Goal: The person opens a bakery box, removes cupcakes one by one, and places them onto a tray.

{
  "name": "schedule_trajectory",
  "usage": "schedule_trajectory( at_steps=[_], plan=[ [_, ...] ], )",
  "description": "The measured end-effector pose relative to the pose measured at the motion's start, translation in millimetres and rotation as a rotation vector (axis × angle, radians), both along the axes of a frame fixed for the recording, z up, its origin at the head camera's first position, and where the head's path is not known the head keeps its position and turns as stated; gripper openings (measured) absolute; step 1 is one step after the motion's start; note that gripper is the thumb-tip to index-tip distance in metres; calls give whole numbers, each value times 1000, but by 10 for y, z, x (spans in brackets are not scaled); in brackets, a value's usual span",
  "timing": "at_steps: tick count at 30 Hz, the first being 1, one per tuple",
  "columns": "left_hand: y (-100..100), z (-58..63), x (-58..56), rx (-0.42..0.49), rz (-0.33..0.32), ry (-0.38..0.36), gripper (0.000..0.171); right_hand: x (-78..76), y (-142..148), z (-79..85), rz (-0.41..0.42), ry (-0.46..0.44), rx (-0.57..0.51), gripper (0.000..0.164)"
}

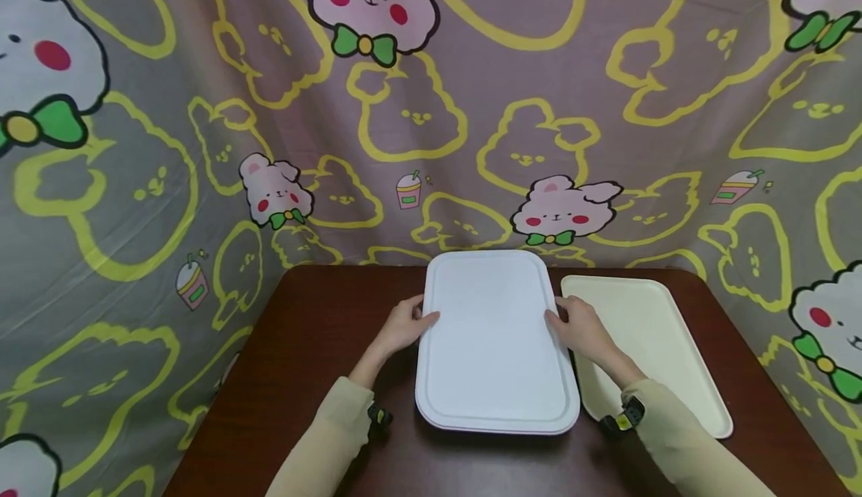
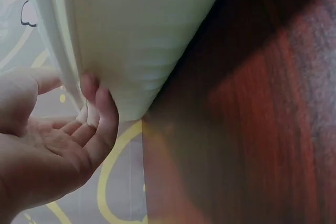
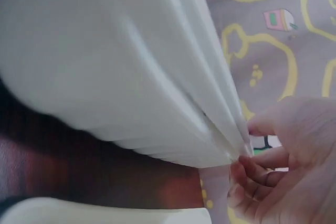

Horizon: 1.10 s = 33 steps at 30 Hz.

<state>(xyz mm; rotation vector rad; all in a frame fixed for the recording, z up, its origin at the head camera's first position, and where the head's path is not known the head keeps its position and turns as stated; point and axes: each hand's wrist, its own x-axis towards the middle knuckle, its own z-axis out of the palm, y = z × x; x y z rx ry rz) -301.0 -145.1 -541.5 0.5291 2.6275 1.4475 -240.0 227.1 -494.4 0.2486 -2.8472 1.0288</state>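
A white rectangular lid [image 1: 494, 340] lies over a deep pale box in the middle of the table. The box's side wall [image 2: 142, 30] shows in the left wrist view, and the same wall [image 3: 94, 61] in the right wrist view. My left hand [image 1: 406, 325] grips the left edge, thumb on top and fingers curled beneath the rim. On the opposite edge, my right hand [image 1: 584, 328] pinches the rim the same way. Whether the lid sits fully down on the box I cannot tell. What the box holds is hidden.
Close by on the right, a cream rectangular tray or lid [image 1: 646, 332] lies flat, partly behind my right forearm. The dark brown table [image 1: 316, 325] ends at a cloth [image 1: 417, 115] with cartoon prints that hangs behind and along both sides.
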Motion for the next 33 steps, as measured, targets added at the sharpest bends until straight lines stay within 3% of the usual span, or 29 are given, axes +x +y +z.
schedule_trajectory(
  at_steps=[1, 3, 4, 7, 12, 18, 26, 33],
  plan=[
    [12, 136, 92, 7, -3, -24, 62, 2, 3, 9, 0, 2, -27, 44],
    [1, 230, 154, 17, 0, -85, 62, -5, 18, 26, -3, -1, -77, 44],
    [24, 368, 236, 12, 16, -129, 62, -14, 28, 38, -2, -7, -103, 44],
    [-11, 456, 282, 22, 11, -169, 65, -35, 50, 88, 21, -58, -168, 48],
    [-144, 456, 270, 115, -31, -270, 75, -51, 54, 198, 99, -173, -281, 59],
    [-369, 385, 286, 221, 5, -382, 80, -60, 23, 278, 193, -307, -393, 69],
    [-673, 377, 329, 272, 0, -412, 81, -142, -168, 266, 208, -328, -436, 73],
    [-949, 385, 377, 268, 44, -413, 81, -214, -431, 250, 245, -375, -490, 70]
  ],
)
